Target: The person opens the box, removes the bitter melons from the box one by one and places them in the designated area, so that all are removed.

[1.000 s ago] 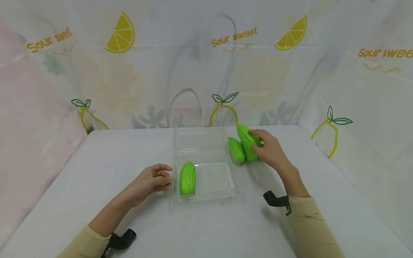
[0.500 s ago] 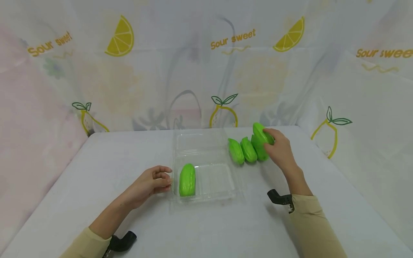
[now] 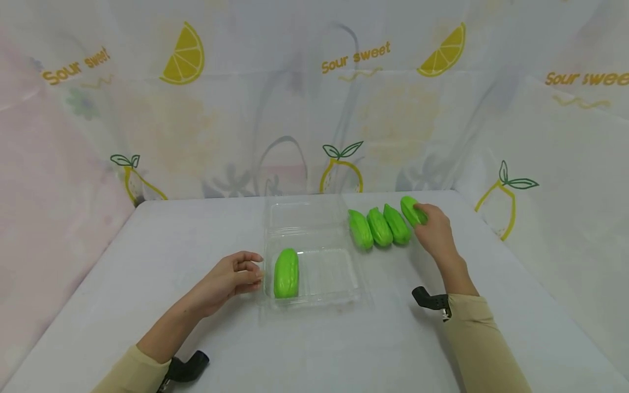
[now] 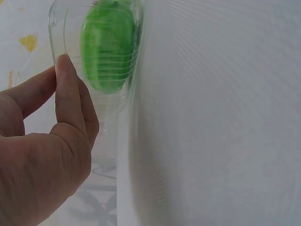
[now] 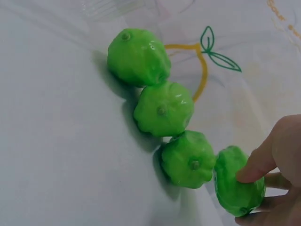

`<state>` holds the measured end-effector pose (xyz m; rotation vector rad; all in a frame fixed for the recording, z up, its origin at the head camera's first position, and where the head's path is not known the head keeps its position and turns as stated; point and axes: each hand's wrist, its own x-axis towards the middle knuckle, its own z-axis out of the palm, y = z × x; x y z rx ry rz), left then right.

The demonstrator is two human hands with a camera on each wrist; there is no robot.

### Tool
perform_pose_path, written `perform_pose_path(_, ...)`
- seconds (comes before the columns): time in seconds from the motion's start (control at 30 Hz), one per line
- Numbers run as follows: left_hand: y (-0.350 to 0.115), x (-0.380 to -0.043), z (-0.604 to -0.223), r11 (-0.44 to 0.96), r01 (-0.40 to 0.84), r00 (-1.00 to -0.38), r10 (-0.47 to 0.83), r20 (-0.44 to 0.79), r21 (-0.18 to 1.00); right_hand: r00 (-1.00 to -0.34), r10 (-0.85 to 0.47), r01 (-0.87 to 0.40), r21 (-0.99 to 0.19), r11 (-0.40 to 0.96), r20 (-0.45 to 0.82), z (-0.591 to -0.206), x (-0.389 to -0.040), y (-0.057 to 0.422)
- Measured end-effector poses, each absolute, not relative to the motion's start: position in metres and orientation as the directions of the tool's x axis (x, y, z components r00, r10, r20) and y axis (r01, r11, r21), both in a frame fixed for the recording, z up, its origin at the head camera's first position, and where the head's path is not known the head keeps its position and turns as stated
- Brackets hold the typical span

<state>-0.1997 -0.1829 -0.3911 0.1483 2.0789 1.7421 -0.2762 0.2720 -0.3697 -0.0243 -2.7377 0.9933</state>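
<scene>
In the head view my left hand [image 3: 227, 283] is at the left edge of a clear plastic clamshell box [image 3: 329, 273], whose lid is swung back. The left wrist view shows its thumb and fingers pinching the thin rim [image 4: 57, 35]. One plump, ribbed green gourd-like fruit [image 3: 286, 274] lies lengthwise at the left side inside the box. At the far right my right hand [image 3: 437, 234] grips a similar green fruit [image 3: 411, 209] between thumb and fingers. In the right wrist view this held fruit [image 5: 235, 188] is beside the end of a row.
Three more green fruits stand side by side right of the box: a left one [image 3: 361, 229], a middle one [image 3: 380, 227] and a right one [image 3: 397, 225]. A white cloth covers the table [image 3: 314, 349]. Behind hangs a lemon-printed curtain [image 3: 221, 120].
My right hand has carried its green fruit rightward past the others and lowered it toward the table. The row of three now shows fully. My left hand has kept its place at the box.
</scene>
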Motion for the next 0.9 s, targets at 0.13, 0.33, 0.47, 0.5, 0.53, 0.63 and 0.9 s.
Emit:
perform_pose_path(0.13,-0.183,-0.201,-0.390,0.208,-0.182,-0.906,0.345,-0.246,0.961,-0.976,0.092,-0.055,-0.629,0.775,0.198,-0.376,-0.278,0.275)
perform_pose_path(0.33,-0.183,-0.202,-0.391,0.212,-0.185,-0.906,0.340,-0.250,0.959,-0.981,0.088,-0.040,-0.620,0.784,0.174,-0.384,-0.280,0.278)
perform_pose_path(0.47,-0.183,-0.201,-0.390,0.214,-0.187,-0.907,0.338,-0.252,0.959,-0.988,0.064,-0.035,-0.607,0.794,0.140,-0.385,-0.281,0.277)
perform_pose_path(0.5,-0.183,-0.201,-0.390,0.214,-0.188,-0.906,0.338,-0.253,0.959,-0.989,0.060,-0.033,-0.599,0.800,0.135,-0.385,-0.281,0.276)
perform_pose_path(0.53,-0.183,-0.201,-0.390,0.214,-0.188,-0.906,0.338,-0.253,0.959,-0.990,0.056,-0.032,-0.590,0.806,0.131,-0.385,-0.282,0.276)
perform_pose_path(0.63,-0.183,-0.200,-0.390,0.213,-0.188,-0.906,0.338,-0.253,0.959,-0.992,0.053,-0.021,-0.570,0.822,0.114,-0.387,-0.281,0.275)
perform_pose_path(0.9,-0.183,-0.200,-0.391,0.207,-0.189,-0.905,0.342,-0.252,0.960,-0.996,0.049,-0.004,-0.569,0.822,0.077,-0.389,-0.282,0.277)
